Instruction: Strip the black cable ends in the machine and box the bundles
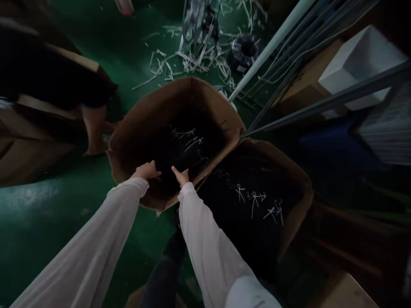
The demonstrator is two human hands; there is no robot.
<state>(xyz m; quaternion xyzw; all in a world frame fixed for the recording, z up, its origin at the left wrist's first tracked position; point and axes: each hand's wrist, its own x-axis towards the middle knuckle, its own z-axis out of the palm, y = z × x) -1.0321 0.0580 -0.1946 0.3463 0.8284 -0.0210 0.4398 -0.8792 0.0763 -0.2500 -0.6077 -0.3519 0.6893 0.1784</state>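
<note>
My left hand point(147, 170) reaches over the near rim of a brown cardboard box point(154, 96), its thumb and fingers apart. Across a small gap, my right hand point(181, 176) is also inside the box near its right wall, one digit stretched toward the left hand. Nothing shows plainly in either hand; the inside is very dark. Beyond them in the box lie dark items with thin white ties point(193, 141). A second cardboard box point(297, 233) on the right holds more dark items with white ties point(254, 197), beneath my right forearm.
Another person's arm point(94, 126) is by the left of the box. White scrap strips point(157, 68), a black coil point(245, 51) and a metal-framed object point(201, 32) are on the green floor ahead. A pale pole point(272, 47) slants on the right, near a white container point(359, 64).
</note>
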